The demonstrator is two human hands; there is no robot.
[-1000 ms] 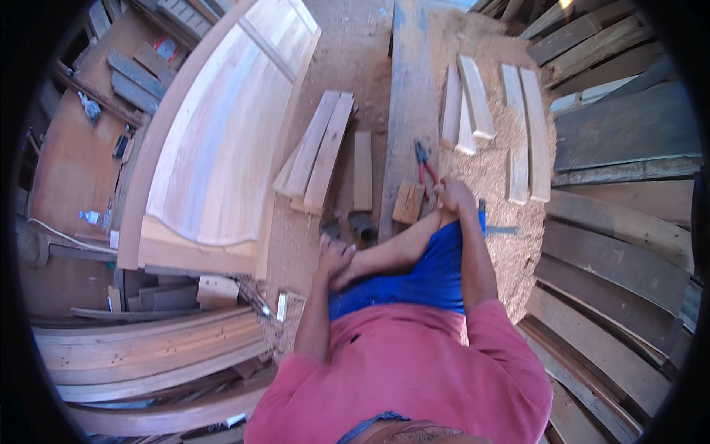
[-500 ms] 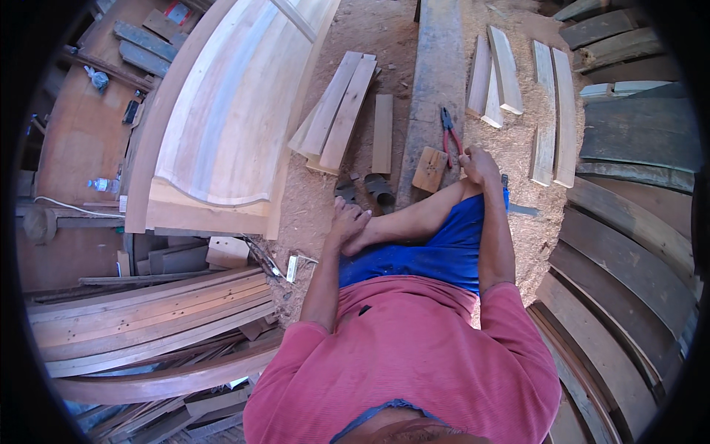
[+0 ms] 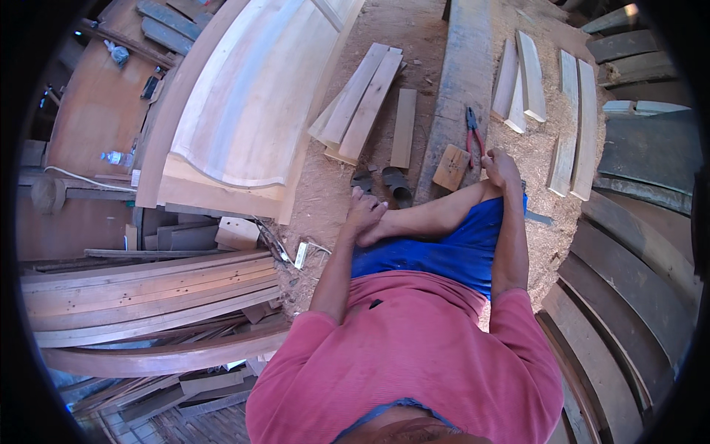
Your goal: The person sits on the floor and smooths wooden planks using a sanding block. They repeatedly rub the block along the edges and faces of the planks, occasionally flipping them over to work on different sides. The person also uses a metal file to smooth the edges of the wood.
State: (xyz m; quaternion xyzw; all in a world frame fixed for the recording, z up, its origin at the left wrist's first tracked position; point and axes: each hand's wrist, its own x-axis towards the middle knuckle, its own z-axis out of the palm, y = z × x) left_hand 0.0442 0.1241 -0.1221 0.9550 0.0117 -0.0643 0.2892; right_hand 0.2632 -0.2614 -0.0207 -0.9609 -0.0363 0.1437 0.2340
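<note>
My left hand (image 3: 364, 212) lies against my bare foot (image 3: 372, 232), its fingers a little apart and holding no tool. My right hand (image 3: 503, 169) is at my bent knee with its fingers curled together; whether something small is between them is hidden. Just beyond its fingertips are pliers (image 3: 475, 139) with red handles, lying on a long worn plank (image 3: 460, 74). Beside the pliers sits a small wooden block (image 3: 450, 168). A dark curved piece (image 3: 397, 185) lies on the ground past my foot.
A large pale wooden panel (image 3: 229, 111) with a curved edge stands at the left. Cut boards (image 3: 362, 107) are stacked beyond my foot; more wooden strips (image 3: 530, 78) lie on sawdust at the right. Long planks (image 3: 148, 285) are piled at the near left, dark boards (image 3: 629, 274) along the right.
The whole view has shifted, so the scene sits a little further right in the picture. Both hands keep their places at the foot and the knee; the pliers and block have not moved.
</note>
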